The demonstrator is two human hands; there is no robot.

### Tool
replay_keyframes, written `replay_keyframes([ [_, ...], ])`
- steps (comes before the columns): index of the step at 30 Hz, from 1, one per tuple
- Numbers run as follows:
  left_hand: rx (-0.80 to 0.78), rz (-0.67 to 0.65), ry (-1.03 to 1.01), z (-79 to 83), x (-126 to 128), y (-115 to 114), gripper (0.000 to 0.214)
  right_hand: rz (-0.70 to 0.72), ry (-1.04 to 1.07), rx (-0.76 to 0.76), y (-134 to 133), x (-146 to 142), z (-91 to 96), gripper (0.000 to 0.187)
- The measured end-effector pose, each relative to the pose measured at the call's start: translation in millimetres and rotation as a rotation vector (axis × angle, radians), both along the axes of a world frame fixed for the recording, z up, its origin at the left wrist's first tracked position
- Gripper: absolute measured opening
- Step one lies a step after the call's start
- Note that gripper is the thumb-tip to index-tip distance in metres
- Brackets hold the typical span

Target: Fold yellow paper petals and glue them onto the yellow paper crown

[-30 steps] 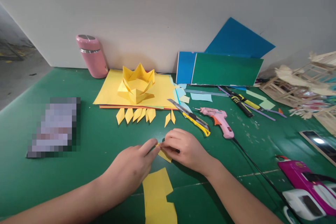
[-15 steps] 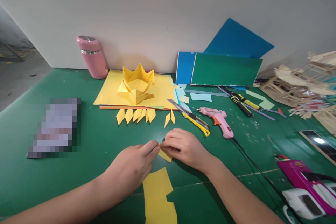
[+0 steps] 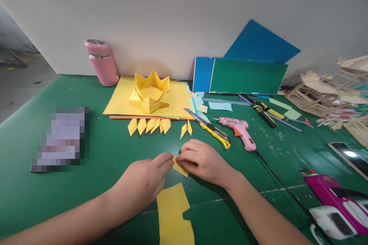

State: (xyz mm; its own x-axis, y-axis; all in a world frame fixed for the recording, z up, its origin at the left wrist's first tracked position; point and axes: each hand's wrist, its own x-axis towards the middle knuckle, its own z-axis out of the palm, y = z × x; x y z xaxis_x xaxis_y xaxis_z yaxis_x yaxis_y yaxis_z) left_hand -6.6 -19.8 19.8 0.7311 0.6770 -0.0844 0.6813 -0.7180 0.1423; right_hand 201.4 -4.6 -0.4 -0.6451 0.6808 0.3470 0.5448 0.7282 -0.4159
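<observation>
A small piece of yellow paper [image 3: 181, 169] lies between my fingertips, partly covered by them. My left hand [image 3: 148, 178] pinches its left edge, fingers pressed together. From the other side my right hand [image 3: 202, 162] is closed on the same piece, its fingers curled. Just below, a larger yellow paper sheet [image 3: 174, 214] with a notch cut in its right side rests on the green table. Beyond my hands, several small folded yellow paper diamonds [image 3: 151, 125] form a row, and two more diamonds [image 3: 186, 128] sit to their right.
A yellow folded-paper crown [image 3: 149, 92] stands on stacked coloured paper [image 3: 117, 99]. To its right are a utility knife [image 3: 212, 132], a pink glue gun [image 3: 238, 128] with its cord, and pliers [image 3: 263, 113]. A pink flask [image 3: 102, 63] stands by the wall; a purple power strip [image 3: 330, 191] is front right.
My left fingertips have shifted very slightly on the small yellow paper, showing a little more of its upper edge. Everything else looks the same.
</observation>
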Motion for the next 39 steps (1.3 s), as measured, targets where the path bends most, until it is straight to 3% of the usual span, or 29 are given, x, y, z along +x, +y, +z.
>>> replay_keyframes([
  [12, 0.024, -0.041, 0.006, -4.5, 0.3, 1.3, 0.031, -0.012, -0.146, 0.036, -1.3, 2.5, 9.5, 0.022],
  [20, 0.094, -0.053, 0.026, -3.3, 0.6, 0.6, 0.033, -0.071, -0.027, 0.22, -1.7, 8.6, 8.6, 0.016],
  [23, 0.137, -0.084, -0.006, -3.5, -0.3, 2.6, 0.032, -0.046, 0.073, 0.15, -2.6, 5.6, 9.2, 0.011],
  [28, 0.137, -0.057, -0.173, -9.4, -3.6, 6.1, 0.034, 0.036, -0.009, -0.018, 0.5, 2.5, 6.0, 0.013],
  [34, 0.054, -0.025, -0.428, -12.2, -7.0, 12.5, 0.037, 0.037, -0.005, 0.024, 3.5, 6.7, 3.2, 0.012],
  [39, 0.062, -0.094, -0.395, -6.3, -5.1, 18.7, 0.036, 0.066, 0.028, 0.032, 3.4, 6.0, 4.6, 0.014],
])
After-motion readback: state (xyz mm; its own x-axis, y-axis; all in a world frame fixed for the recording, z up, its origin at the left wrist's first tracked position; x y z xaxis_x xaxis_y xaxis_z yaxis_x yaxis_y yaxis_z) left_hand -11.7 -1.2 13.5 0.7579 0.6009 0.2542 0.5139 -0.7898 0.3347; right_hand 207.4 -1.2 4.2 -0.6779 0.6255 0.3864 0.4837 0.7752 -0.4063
